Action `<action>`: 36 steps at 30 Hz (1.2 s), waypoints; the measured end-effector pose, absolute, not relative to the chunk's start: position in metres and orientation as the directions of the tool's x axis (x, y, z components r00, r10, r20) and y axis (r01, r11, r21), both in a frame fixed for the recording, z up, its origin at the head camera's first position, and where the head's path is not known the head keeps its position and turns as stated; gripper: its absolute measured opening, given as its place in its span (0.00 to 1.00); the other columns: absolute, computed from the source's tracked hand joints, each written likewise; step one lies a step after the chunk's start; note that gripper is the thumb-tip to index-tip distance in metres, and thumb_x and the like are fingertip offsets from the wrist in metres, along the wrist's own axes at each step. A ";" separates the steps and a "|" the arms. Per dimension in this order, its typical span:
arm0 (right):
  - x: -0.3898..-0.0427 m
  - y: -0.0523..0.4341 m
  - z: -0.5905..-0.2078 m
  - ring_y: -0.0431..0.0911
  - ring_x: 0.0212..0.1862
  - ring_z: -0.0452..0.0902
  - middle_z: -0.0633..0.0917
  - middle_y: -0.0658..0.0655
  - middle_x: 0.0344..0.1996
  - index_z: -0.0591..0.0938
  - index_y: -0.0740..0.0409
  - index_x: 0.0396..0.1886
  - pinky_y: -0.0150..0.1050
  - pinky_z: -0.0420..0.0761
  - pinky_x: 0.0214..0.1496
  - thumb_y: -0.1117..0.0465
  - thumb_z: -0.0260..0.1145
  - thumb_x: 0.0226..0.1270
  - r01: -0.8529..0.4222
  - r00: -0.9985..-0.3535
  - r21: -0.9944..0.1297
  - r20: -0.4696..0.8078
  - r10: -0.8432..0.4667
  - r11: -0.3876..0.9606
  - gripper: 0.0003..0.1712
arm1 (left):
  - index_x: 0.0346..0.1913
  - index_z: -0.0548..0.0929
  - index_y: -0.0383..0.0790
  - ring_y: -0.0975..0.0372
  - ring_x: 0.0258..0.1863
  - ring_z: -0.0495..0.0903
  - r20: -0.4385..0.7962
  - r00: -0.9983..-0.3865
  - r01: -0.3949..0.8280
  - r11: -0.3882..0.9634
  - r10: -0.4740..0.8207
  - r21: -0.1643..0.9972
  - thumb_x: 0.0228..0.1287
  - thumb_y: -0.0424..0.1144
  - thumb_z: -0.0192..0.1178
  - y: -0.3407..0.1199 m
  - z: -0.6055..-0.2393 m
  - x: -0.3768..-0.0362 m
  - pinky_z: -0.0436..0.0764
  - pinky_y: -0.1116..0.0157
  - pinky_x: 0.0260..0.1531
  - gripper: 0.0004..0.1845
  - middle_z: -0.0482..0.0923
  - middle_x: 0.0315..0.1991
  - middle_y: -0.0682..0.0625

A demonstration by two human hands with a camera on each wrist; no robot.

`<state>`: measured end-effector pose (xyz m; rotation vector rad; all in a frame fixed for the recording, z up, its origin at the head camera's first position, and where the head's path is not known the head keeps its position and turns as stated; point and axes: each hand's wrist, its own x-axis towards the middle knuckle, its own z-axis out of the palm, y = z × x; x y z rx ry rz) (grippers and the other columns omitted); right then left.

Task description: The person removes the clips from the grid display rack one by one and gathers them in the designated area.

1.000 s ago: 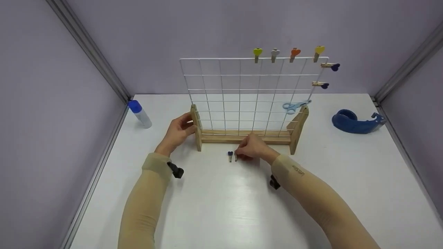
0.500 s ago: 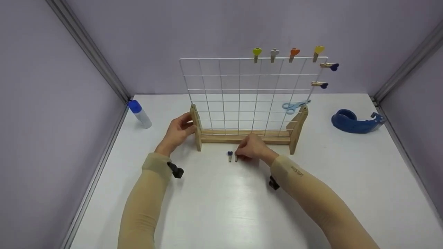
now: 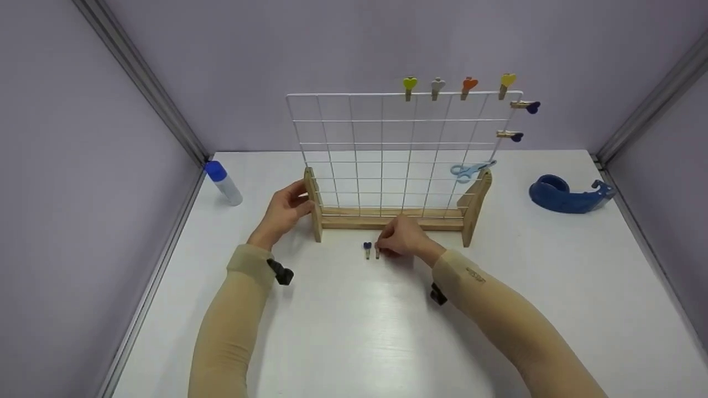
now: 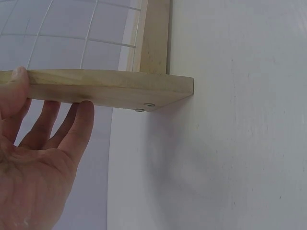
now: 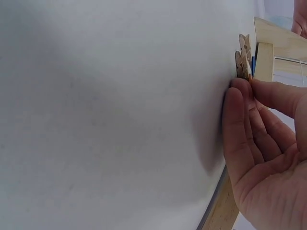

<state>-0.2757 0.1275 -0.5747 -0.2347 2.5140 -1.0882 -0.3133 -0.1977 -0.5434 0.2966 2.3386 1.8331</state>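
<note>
A white wire grid rack (image 3: 381, 143) with a wooden base stands on the table. At its left end my left hand (image 3: 282, 214) holds the wooden side board (image 4: 124, 88), thumb on one edge and fingertips against the outer face. In front of the base, my right hand (image 3: 402, 235) pinches a small wooden clothespin (image 5: 241, 67) between thumb and fingers, low at the tabletop; its head is mostly hidden, with a bit of orange showing. Just left of it lies a navy heart clothespin (image 3: 367, 250).
Lime, white, orange and yellow heart clothespins (image 3: 468, 85) sit along the grid's top wire. Two navy ones (image 3: 514, 136) are clipped to its right edge. Light blue scissors (image 3: 467, 171) show behind the grid. A glue stick (image 3: 224, 183) is at left, a blue tape dispenser (image 3: 569, 196) at right.
</note>
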 end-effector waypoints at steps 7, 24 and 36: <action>-0.273 0.130 -0.569 0.39 0.28 0.86 0.96 0.54 0.30 0.98 0.55 0.40 0.26 0.81 0.29 0.57 0.77 0.77 -0.050 -0.909 -0.708 -0.260 -0.327 0.704 0.08 | 0.86 0.69 0.38 0.42 0.77 0.79 -0.011 -0.967 0.049 0.227 0.256 0.973 0.82 0.29 0.64 -0.197 -0.544 -0.313 0.89 0.60 0.72 0.34 0.76 0.78 0.32; -0.254 0.159 -0.526 0.40 0.31 0.88 0.96 0.57 0.34 0.97 0.61 0.46 0.30 0.83 0.34 0.61 0.74 0.77 -0.290 -0.895 -0.663 -0.066 -0.441 0.690 0.10 | 0.88 0.65 0.39 0.39 0.79 0.77 -0.043 -0.955 0.015 0.190 0.294 0.982 0.83 0.27 0.62 -0.197 -0.543 -0.314 0.90 0.56 0.71 0.36 0.72 0.80 0.29; -0.245 0.178 -0.461 0.42 0.35 0.87 0.97 0.57 0.37 0.97 0.57 0.47 0.33 0.86 0.39 0.60 0.75 0.77 -0.353 -0.869 -0.683 -0.014 -0.494 0.639 0.08 | 0.86 0.68 0.39 0.39 0.80 0.76 -0.025 -0.954 0.037 0.200 0.300 0.979 0.84 0.28 0.61 -0.196 -0.545 -0.314 0.90 0.56 0.70 0.33 0.73 0.80 0.31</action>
